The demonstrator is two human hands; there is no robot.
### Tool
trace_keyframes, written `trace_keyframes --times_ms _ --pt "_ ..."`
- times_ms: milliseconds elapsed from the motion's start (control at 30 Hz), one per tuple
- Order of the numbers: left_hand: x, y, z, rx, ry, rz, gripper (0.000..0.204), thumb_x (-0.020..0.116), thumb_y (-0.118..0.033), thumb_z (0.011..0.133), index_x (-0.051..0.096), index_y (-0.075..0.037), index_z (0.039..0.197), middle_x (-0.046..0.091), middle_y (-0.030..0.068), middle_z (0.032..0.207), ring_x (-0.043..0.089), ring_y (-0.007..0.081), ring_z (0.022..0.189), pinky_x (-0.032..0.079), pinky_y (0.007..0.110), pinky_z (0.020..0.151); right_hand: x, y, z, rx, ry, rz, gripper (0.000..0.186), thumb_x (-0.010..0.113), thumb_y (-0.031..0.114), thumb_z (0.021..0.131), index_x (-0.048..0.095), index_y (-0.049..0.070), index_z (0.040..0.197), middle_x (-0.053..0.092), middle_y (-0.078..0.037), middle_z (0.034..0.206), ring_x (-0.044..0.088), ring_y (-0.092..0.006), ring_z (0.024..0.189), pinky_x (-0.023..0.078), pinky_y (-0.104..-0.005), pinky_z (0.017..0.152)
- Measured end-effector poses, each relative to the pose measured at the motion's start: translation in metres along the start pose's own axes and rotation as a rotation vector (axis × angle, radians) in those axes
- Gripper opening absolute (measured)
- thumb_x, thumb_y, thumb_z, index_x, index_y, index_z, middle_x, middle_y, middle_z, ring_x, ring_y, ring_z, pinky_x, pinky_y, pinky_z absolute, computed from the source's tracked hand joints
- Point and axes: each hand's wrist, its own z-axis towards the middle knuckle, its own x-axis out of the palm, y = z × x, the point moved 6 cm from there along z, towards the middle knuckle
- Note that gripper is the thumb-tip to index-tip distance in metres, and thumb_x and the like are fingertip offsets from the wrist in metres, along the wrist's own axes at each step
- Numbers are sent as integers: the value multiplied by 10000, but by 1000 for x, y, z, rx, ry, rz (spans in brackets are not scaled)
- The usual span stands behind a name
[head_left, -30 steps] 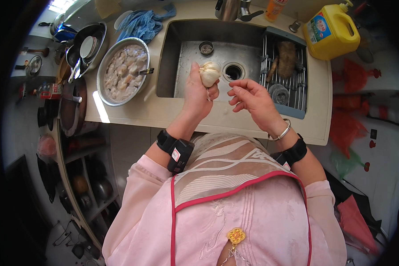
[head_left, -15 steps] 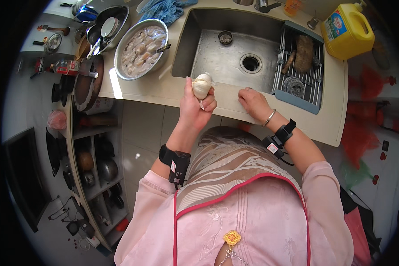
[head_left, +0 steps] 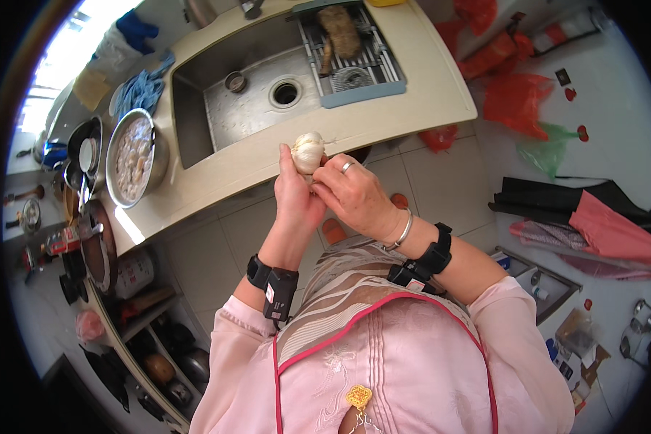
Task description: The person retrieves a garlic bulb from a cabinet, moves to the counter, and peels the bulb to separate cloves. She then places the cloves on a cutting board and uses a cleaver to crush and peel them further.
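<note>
A white garlic bulb [head_left: 308, 154] stands up out of my left hand [head_left: 297, 199], whose thumb and fingers are wrapped round its lower part. My right hand [head_left: 356, 189], with a ring and a bangle, has come up against the lower right side of the bulb. Its fingers are curled in a pinch, and what lies between the fingertips is hidden. Both hands are in front of the counter's near edge [head_left: 260, 166], close to the steel sink [head_left: 228, 130].
A metal bowl [head_left: 158, 160] of pale wet pieces stands left of the sink, near pans and a blue cloth [head_left: 142, 88]. Across the sink's right side lies a rack [head_left: 400, 88] with a brown fibrous pad [head_left: 340, 32] and a wire scourer. Plastic bags [head_left: 517, 105] hang on the right.
My right hand has left the counter edge and joined my left hand at the garlic. The whole view has swung right, so the sink and bowl sit farther left.
</note>
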Motion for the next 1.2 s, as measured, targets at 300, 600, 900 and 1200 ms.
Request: trace_keyframes --times_ms 300,600,900,1200 --pt "124 200 -22 -113 134 152 490 334 -473 1006 566 -42 1039 617 82 928 597 199 828 501 347 763 -169 -87 -126 42 -54 -244 124 646 88 778 526 61 796 483 -79 807 563 -244 798 508 -347 644" --pt "225 400 12 -293 66 204 513 305 -472 1011 556 -32 1092 624 107 1014 600 237 923 492 389 856 -302 -222 -228 273 -90 -324 75 633 85 809 585 52 856 550 -87 862 594 -251 841 525 -355 643" --pt "280 444 85 -339 142 105 557 264 -471 1016 548 6 1061 620 141 954 601 265 880 502 400 823 -331 -330 -217 459 -242 -83 158 648 72 814 605 9 952 593 -161 988 594 -333 908 502 -411 769" --pt "299 481 204 -277 98 140 553 240 -464 1020 564 -18 1053 627 115 978 595 244 918 481 385 891 -308 -459 -206 666 -421 168 143 670 53 792 616 19 920 569 -153 998 579 -334 914 490 -391 760"
